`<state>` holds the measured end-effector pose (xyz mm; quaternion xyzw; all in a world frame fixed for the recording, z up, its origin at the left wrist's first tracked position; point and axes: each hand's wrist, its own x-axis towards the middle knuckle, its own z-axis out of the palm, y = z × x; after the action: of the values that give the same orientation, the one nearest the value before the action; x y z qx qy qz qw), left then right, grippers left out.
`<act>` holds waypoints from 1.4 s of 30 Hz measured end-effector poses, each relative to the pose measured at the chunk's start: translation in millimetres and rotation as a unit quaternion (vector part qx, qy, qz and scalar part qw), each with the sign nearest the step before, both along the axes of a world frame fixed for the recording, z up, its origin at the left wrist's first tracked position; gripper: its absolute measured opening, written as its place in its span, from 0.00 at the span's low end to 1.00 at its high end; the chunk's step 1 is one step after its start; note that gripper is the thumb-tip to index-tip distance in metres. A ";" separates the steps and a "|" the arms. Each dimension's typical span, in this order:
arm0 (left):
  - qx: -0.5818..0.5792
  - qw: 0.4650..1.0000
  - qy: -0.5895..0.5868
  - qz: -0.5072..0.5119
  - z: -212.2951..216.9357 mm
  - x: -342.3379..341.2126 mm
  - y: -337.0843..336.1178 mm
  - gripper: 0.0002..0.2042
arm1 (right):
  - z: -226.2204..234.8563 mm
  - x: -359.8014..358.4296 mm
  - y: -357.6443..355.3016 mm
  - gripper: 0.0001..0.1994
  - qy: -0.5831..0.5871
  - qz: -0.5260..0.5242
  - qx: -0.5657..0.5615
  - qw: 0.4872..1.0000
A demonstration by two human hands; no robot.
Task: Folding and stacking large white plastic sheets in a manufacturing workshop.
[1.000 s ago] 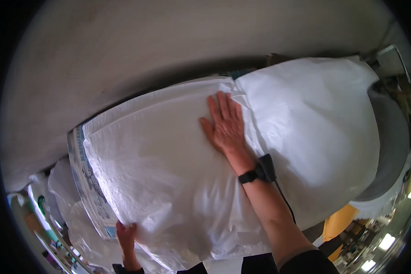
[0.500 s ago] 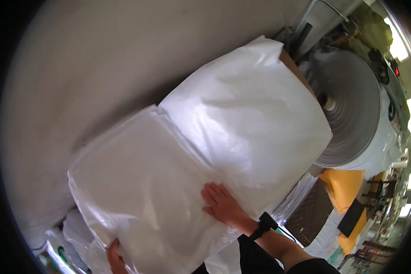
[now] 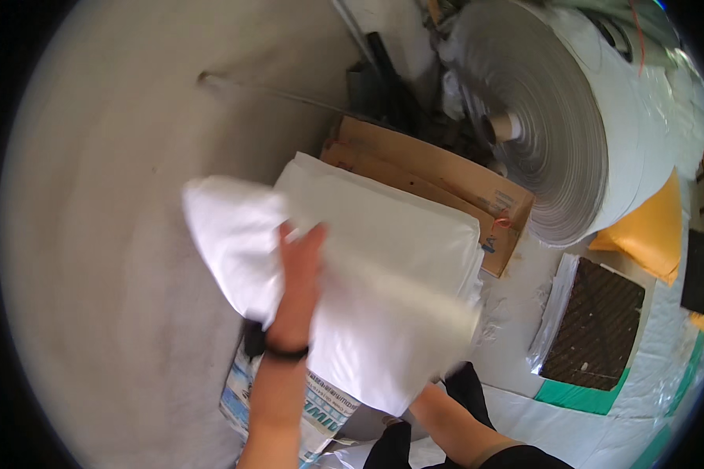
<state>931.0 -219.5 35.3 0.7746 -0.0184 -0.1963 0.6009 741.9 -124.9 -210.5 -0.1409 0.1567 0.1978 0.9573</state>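
A large, glossy white plastic sheet [image 3: 368, 336] lies slantwise, its left part raised and folded over, its lower right edge smeared by motion. My left hand [image 3: 297, 273] is on the sheet with thumb and a finger apart; blur hides whether it grips or only presses. A dark band circles that wrist. My right hand is behind the sheet's lower edge, and only its forearm [image 3: 454, 422] shows. Beyond the sheet is a stack of flat white plastic sheets [image 3: 391, 207].
Brown cardboard [image 3: 430, 168] stands behind the stack. A big grey-white roll [image 3: 563, 133] is at the upper right, near a yellow sack [image 3: 649, 234] and a dark ribbed panel [image 3: 594, 324]. A printed blue-white bag [image 3: 321, 414] lies beneath. The plain wall [image 3: 117, 234] borders the left.
The two wide white pieces that lay spread out have given way to a folded, lifted sheet over the stack. My left hand has moved up onto it; my right has gone behind its edge.
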 end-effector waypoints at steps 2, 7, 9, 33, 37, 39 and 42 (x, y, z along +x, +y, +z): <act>0.002 1.000 0.012 -0.002 -55.1 9.3 -90.7 0.26 | 10.9 -10.3 -11.2 0.32 0.021 -0.036 0.127 0.991; 0.088 0.996 0.021 -0.020 -156.0 31.3 -142.5 0.22 | 9.0 -79.5 -48.2 0.33 0.107 -0.137 0.254 0.951; 0.081 0.995 0.048 -0.032 -164.1 35.6 -150.3 0.21 | 11.2 -111.5 -42.6 0.34 0.152 -0.165 0.264 0.938; 0.368 0.920 -0.018 -0.133 -199.5 114.7 283.1 0.43 | 33.8 -199.7 -84.1 0.37 0.330 -0.052 -0.728 0.599; 0.163 0.969 0.070 -0.170 -211.3 113.7 271.2 0.38 | 5.1 -184.4 -98.3 0.49 0.257 -0.245 -0.518 0.778; 0.090 0.977 0.085 -0.176 -203.6 125.1 272.2 0.37 | -2.0 -171.4 -100.7 0.51 0.234 -0.225 -0.432 0.841; 0.120 0.958 0.033 -0.257 -201.8 114.4 261.2 0.33 | -10.2 -174.6 -109.1 0.46 0.238 -0.210 -0.420 0.850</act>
<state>1045.4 41.7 -166.5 0.8032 -0.1730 -0.3707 0.4332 567.3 -234.0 -220.7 -0.4423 0.4733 -0.0650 0.7591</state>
